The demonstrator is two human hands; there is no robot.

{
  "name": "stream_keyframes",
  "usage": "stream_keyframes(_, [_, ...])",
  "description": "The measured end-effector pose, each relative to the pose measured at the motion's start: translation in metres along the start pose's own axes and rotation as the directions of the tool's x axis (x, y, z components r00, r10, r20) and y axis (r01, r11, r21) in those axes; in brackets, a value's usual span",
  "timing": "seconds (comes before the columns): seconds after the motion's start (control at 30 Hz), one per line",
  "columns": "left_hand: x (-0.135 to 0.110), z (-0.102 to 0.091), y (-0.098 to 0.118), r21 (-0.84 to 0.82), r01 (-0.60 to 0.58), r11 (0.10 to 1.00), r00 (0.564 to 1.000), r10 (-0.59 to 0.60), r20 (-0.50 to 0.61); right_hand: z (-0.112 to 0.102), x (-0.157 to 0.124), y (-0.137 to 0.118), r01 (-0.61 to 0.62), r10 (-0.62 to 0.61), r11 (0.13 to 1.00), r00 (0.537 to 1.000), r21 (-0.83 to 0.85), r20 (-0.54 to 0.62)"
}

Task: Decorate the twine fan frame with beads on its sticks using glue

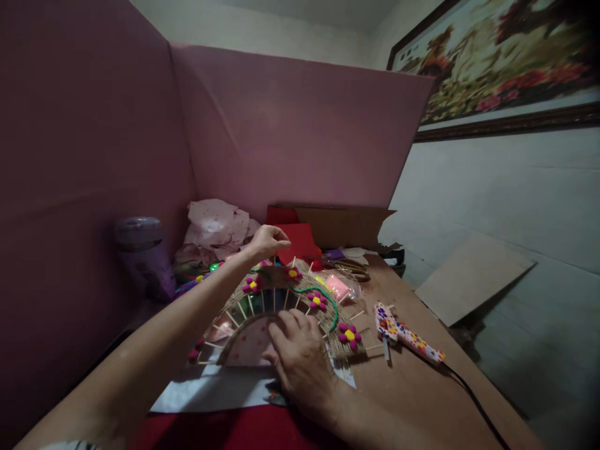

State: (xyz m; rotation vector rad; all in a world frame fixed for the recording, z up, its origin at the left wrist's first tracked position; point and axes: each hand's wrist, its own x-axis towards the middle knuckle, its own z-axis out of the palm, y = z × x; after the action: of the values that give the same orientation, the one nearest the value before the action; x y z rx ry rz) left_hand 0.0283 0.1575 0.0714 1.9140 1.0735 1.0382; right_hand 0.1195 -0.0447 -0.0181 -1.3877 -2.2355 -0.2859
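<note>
A half-round woven fan of twine and wooden sticks (pixel 276 294) lies on the brown table, decorated with pink and yellow clay flowers (pixel 349 335) and a green stem (pixel 328 303). My left hand (pixel 268 240) reaches over the fan's far edge with its fingers pinched together; what it pinches is too small to make out. My right hand (pixel 300 356) rests on the fan's inner arc, fingers curled and pressing down on the sticks.
A patterned glue gun (pixel 407 334) with a black cord lies right of the fan. Behind are red felt (pixel 300 240), crumpled pink paper (pixel 215 225), a cardboard box (pixel 342 225) and a purple bottle (pixel 143 253). A pink partition stands behind and left.
</note>
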Motion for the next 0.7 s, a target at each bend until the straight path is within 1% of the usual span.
stream_keyframes(0.07, [0.015, -0.003, -0.007, 0.062, 0.019, 0.998, 0.994, -0.026, 0.102, 0.006, -0.005, 0.001, 0.022, -0.021, 1.000, 1.000, 0.021, -0.018])
stream_keyframes(0.13, [0.024, -0.006, -0.008, 0.099, 0.051, 0.994, 0.970, -0.073, 0.233, 0.010, -0.006, 0.004, 0.041, -0.040, 0.998, 0.999, 0.038, -0.005])
stream_keyframes(0.2, [0.029, -0.009, -0.007, 0.121, 0.078, 0.990, 0.923, -0.118, 0.365, 0.012, -0.005, 0.007, 0.064, -0.064, 0.996, 0.998, 0.055, 0.008])
stream_keyframes(0.27, [0.033, -0.010, -0.007, 0.122, 0.099, 0.988, 0.875, -0.144, 0.462, 0.014, -0.004, 0.010, 0.083, -0.083, 0.994, 0.996, 0.065, 0.004])
stream_keyframes(0.33, [0.039, -0.010, -0.010, 0.094, 0.114, 0.989, 0.846, -0.146, 0.513, 0.016, -0.003, 0.011, 0.093, -0.092, 0.994, 0.996, 0.064, -0.009])
stream_keyframes(0.43, [0.048, -0.008, -0.016, 0.033, 0.135, 0.990, 0.818, -0.130, 0.561, 0.020, -0.004, 0.011, 0.104, -0.103, 0.993, 0.994, 0.053, -0.032])
stream_keyframes(0.57, [0.058, -0.007, -0.023, -0.019, 0.199, 0.980, 0.775, -0.145, 0.616, 0.024, -0.005, 0.013, 0.104, -0.101, 0.993, 0.994, 0.054, -0.052])
stream_keyframes(0.7, [0.061, -0.005, -0.025, -0.031, 0.263, 0.964, 0.734, -0.179, 0.655, 0.025, -0.006, 0.014, 0.105, -0.104, 0.993, 0.994, 0.058, -0.030])
